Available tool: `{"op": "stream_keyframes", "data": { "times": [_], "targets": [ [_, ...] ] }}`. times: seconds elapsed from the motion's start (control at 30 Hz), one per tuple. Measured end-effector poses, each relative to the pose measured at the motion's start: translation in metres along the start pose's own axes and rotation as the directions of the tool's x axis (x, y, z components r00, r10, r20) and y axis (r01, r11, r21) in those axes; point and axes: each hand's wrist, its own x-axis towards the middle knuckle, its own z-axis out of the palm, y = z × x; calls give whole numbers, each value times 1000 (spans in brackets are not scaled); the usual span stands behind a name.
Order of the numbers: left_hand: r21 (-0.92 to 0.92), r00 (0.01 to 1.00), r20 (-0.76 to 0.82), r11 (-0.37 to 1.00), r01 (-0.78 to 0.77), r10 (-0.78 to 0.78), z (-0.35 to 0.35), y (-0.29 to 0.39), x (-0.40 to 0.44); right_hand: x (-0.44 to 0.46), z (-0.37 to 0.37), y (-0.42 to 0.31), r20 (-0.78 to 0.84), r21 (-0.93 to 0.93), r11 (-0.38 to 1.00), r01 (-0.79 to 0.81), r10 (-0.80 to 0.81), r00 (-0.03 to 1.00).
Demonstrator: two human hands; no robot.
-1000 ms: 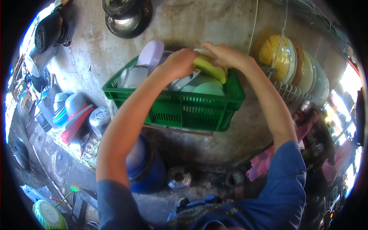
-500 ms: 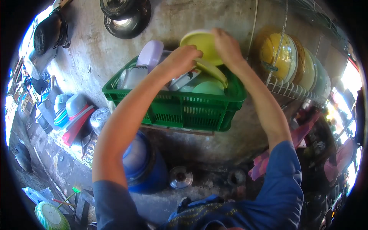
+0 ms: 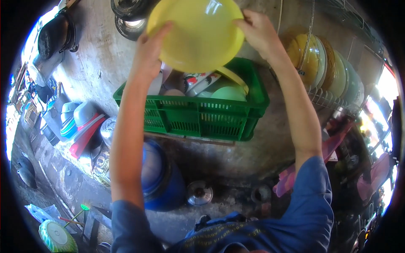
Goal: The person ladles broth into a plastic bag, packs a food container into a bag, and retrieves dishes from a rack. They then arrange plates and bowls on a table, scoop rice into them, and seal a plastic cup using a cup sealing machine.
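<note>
A round yellow bowl (image 3: 196,36) is held up above the green crate, its wide face toward me. My left hand (image 3: 149,52) grips its left rim, with the thumb over the face. At the right rim my right hand (image 3: 257,31) pinches the edge, fingers mostly behind it. Below, the green plastic crate (image 3: 202,120) holds a patterned white and red bowl (image 3: 200,82), a pale green bowl (image 3: 229,94) and a curved yellow piece (image 3: 233,79). The yellow bowl hides the crate's back part.
Plates (image 3: 310,59) stand in a wire rack (image 3: 329,101) at the right. Dark pans (image 3: 128,27) hang on the wall. A blue barrel (image 3: 168,189) is below the crate, beside a metal lid (image 3: 199,193). Stacked bowls (image 3: 84,114) sit at the left.
The yellow bowl has come up out of the crate and moved left, turning its face toward me. My left hand has shifted left and up onto its rim; my right hand rose with it.
</note>
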Motion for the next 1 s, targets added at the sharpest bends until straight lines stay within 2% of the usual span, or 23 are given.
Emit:
{"op": "stream_keyframes", "data": {
  "times": [0.07,0.1,0.13,0.17,0.2,0.27,0.3,0.33,0.37,0.4,0.43,0.5,0.53,0.57,0.6,0.63,0.67,0.7,0.73,0.77,0.83,1.0],
  "targets": [
    [-240,982,-167,970,49,-91,-15,9,-15,-7,9,-23,264,227,968,-104,42,964],
    [-201,964,-255,979,29,-81,-25,16,-24,-14,10,-36,264,229,968,-101,38,964],
    [-160,938,-341,987,13,-67,-38,24,-34,-24,9,-53,391,508,838,-199,-19,920],
    [-131,914,-404,991,-3,-50,-50,34,-45,-28,10,-63,487,715,621,-320,-114,866],
    [-102,885,-464,995,-16,-33,-64,44,-56,-23,16,-61,488,717,620,-320,-117,865],
    [78,813,-578,997,-31,70,-106,54,-81,-10,33,-47,639,649,677,-347,-238,731],
    [217,801,-577,975,-37,159,-125,58,-98,-10,39,-44,643,560,794,-237,-237,728],
    [353,789,-563,935,-42,248,-144,63,-117,-8,49,-37,646,562,792,-241,-238,725],
    [760,804,-259,627,-173,535,-168,67,-141,-4,60,-26,720,338,940,46,-290,631],
    [941,764,146,150,-304,628,-184,70,-166,-2,72,-15,798,101,928,360,-291,528],
    [943,765,144,147,-298,628,-189,71,-186,-3,89,2,799,106,926,362,-297,523],
    [968,836,167,74,-240,523,-195,73,-219,-4,117,27,892,66,840,539,-292,346],
    [969,834,165,70,-237,527,-193,73,-230,-4,118,24,891,69,836,545,-297,344],
    [873,878,-246,488,17,411,-185,72,-240,-7,117,21,932,15,838,545,-208,295],
    [559,812,-567,788,258,136,-179,70,-248,-6,117,18,962,-41,835,548,-115,247],
    [557,809,-570,790,256,140,-175,68,-254,-4,119,18,965,-41,802,596,-122,231],
    [341,730,-684,881,327,-6,-172,67,-260,-3,121,18,966,-40,798,601,-123,228],
    [106,637,-752,923,371,-169,-171,65,-266,-2,123,19,972,-8,854,520,-116,205],
    [105,635,-754,923,370,-169,-170,62,-271,-1,124,18,977,21,901,433,-110,181],
    [44,636,-743,934,355,-207,-170,57,-278,0,125,19,978,22,901,433,-109,178],
    [-43,643,-720,941,335,-261,-172,46,-289,1,127,20,959,44,852,521,-183,218],
    [-52,658,-687,924,379,-308,-156,37,-295,-4,129,13,953,-50,817,575,-133,272]
  ]
}}
